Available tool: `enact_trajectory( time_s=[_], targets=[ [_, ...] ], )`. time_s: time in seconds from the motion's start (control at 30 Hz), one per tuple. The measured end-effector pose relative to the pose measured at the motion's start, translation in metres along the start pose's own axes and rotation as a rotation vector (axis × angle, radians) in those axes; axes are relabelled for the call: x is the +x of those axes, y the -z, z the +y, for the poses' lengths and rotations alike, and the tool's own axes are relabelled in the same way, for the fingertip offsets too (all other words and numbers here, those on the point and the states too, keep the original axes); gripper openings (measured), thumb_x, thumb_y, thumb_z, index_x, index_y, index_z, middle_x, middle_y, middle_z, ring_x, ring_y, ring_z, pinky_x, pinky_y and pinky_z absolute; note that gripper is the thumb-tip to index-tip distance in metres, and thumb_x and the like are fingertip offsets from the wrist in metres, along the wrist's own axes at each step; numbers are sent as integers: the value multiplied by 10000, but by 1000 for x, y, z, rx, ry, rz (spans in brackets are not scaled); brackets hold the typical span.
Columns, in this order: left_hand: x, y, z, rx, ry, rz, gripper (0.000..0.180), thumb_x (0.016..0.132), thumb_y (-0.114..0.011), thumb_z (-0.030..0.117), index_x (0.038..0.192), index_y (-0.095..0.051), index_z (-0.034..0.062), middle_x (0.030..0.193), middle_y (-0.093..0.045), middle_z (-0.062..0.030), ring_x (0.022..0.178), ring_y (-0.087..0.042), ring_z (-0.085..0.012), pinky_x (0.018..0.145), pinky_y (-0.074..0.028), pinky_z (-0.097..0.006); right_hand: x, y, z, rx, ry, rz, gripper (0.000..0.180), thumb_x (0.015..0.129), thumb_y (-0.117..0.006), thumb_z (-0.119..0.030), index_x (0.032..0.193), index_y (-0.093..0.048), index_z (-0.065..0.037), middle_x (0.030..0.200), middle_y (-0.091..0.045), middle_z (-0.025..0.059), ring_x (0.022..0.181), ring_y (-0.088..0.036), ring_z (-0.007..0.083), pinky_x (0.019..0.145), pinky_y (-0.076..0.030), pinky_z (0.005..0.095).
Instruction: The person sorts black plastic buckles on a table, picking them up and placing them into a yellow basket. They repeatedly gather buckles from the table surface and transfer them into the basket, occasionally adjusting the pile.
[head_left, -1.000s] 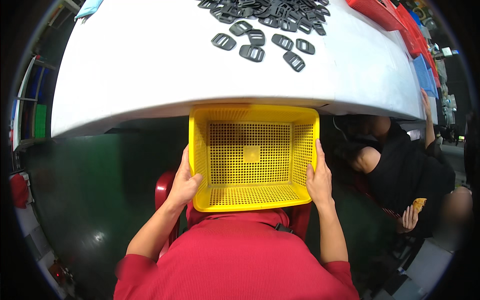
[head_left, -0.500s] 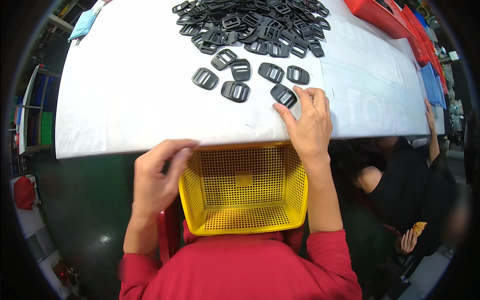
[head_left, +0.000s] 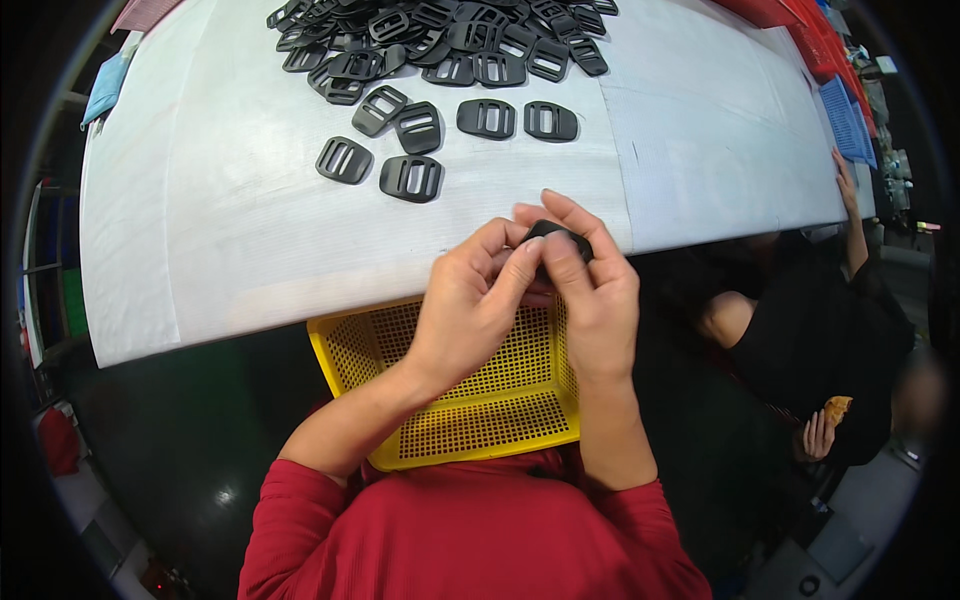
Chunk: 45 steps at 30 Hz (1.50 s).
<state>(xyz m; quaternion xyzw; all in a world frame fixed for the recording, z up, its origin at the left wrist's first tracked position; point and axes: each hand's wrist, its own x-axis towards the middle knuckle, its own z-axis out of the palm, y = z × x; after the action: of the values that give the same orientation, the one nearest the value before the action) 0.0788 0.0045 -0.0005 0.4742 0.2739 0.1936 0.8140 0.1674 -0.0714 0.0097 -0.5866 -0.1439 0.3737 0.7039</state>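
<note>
A black plastic strap buckle (head_left: 556,232) is held in front of me between both hands, above the table's near edge. My left hand (head_left: 478,290) pinches it from the left, thumb on top. My right hand (head_left: 598,282) grips its right side, with the thumb pressed on it and the fingers behind. Much of the buckle is hidden by my fingers. Just beyond lie several loose buckles (head_left: 410,178), flat and apart from the big heap of buckles (head_left: 470,40) at the far side. Under my forearms sits a yellow mesh basket (head_left: 480,425), with no buckles visible in it.
White sheeting covers the table (head_left: 250,240). Red baskets (head_left: 800,40) and a blue basket (head_left: 846,118) stand along its far right edge. A blue face mask (head_left: 107,88) hangs at the left corner. At right, a person in black (head_left: 830,350) holds some food (head_left: 837,409).
My right hand has picked the nearest buckle off the table and brought it toward me. My left hand has come up from the basket's rim to meet it. The view has shifted.
</note>
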Motion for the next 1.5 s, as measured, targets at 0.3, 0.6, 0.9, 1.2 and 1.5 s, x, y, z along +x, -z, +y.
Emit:
enact_trajectory(
  time_s=[0.3,0.6,0.9,1.2,1.5],
  targets=[
    [-5,-1,-28,385,-323,150,168,947,-582,77,1052,-628,-45,724,-689,-132,667,-682,-125,592,-529,-249,8,-18,8,-43,50,200,247,991,-531,-194,1073,-556,38,800,-689,163,702,-673,222,650,-555,311],
    [-1,-1,-27,-65,-115,112,162,981,-539,88,988,-613,-56,759,-680,-64,749,-657,-78,671,-535,-232,11,-13,14,-73,118,111,248,966,-558,-118,1148,-530,48,881,-701,157,780,-678,186,706,-552,268],
    [-9,14,-16,195,-139,106,161,955,-582,130,902,-620,-18,605,-610,-66,484,-495,-78,457,-387,-276,21,-15,9,-223,189,119,241,998,-537,-174,1024,-655,34,910,-705,128,853,-661,165,796,-517,299],
    [6,62,26,1084,-480,437,87,855,-695,120,875,-641,55,706,-638,-90,648,-614,-252,568,-484,-358,82,10,15,-1296,641,61,319,929,-597,-179,1213,-626,-36,1272,-596,147,1286,-472,369,1091,-332,464],
    [39,96,38,1686,-553,462,395,886,-626,158,1279,-583,141,1314,-545,-72,1206,-504,-280,985,-404,-426,83,-3,19,-1443,698,-119,400,898,-642,-291,1282,-606,-185,1471,-418,91,1380,-355,355,1102,-231,619]
  ],
)
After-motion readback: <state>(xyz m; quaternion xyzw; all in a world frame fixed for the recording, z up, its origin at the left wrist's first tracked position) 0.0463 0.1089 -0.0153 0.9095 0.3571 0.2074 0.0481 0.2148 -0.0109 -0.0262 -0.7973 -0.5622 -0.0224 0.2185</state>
